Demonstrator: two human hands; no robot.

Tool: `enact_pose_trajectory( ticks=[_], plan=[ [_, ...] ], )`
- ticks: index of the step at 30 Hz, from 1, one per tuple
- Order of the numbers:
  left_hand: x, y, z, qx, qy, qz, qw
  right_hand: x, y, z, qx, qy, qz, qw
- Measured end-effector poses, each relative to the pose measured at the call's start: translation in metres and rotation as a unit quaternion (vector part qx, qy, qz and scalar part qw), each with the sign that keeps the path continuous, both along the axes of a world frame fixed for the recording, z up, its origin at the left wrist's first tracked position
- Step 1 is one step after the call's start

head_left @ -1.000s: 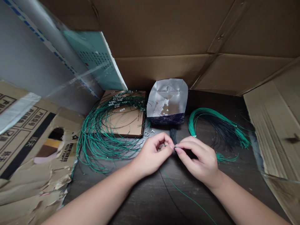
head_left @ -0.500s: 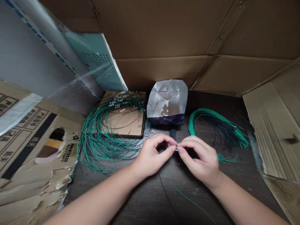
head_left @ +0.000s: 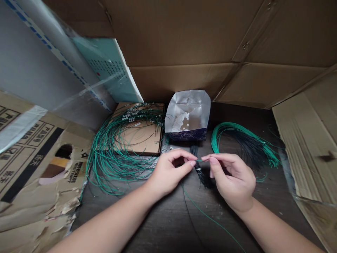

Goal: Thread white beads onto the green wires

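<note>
A thin green wire point(head_left: 199, 160) shows as a short length between my two hands. My left hand point(head_left: 175, 168) pinches it between thumb and forefinger. On the other side, my right hand point(head_left: 233, 177) has its thumb and fingertips closed at the wire's end. A green strand point(head_left: 210, 219) and a black strand point(head_left: 189, 211) trail from below my left hand toward the front. Behind the gap between the hands lies a banded bundle of black wires point(head_left: 199, 173). Whether a small part sits inside the right fingertips is hidden.
Loose green and black wires with white pieces point(head_left: 113, 154) drape over a flat cardboard box point(head_left: 139, 138) at left. A foil-lined pouch point(head_left: 196, 102) holds small white pieces. A coiled green wire bundle point(head_left: 217, 135) lies right. Cardboard walls point(head_left: 189, 31) surround the dark table point(head_left: 158, 225).
My hands have drawn apart, the right one moving rightward. A short length of green wire and the banded black bundle now show between them.
</note>
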State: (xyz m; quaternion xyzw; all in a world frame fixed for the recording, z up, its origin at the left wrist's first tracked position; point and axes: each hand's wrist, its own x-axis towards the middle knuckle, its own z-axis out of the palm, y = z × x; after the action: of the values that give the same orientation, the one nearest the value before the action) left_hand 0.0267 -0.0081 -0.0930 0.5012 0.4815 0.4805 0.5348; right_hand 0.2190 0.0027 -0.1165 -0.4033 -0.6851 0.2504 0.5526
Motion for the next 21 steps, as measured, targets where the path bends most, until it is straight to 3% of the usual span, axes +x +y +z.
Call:
enact_pose_trajectory(
  ticks=[5,12,21],
  plan=[
    [-0.001,0.0,0.002,0.029,0.037,0.0,0.999,-0.002,-0.001,0.0,-0.04,0.025,0.006,0.999],
    [0.002,0.002,0.0,-0.036,-0.063,0.01,0.997,-0.002,0.006,0.01,0.02,-0.049,0.037,0.998],
    [0.0,0.003,0.0,-0.111,-0.179,0.007,0.978,-0.008,0.003,0.017,0.027,-0.046,0.05,0.997]
  ],
)
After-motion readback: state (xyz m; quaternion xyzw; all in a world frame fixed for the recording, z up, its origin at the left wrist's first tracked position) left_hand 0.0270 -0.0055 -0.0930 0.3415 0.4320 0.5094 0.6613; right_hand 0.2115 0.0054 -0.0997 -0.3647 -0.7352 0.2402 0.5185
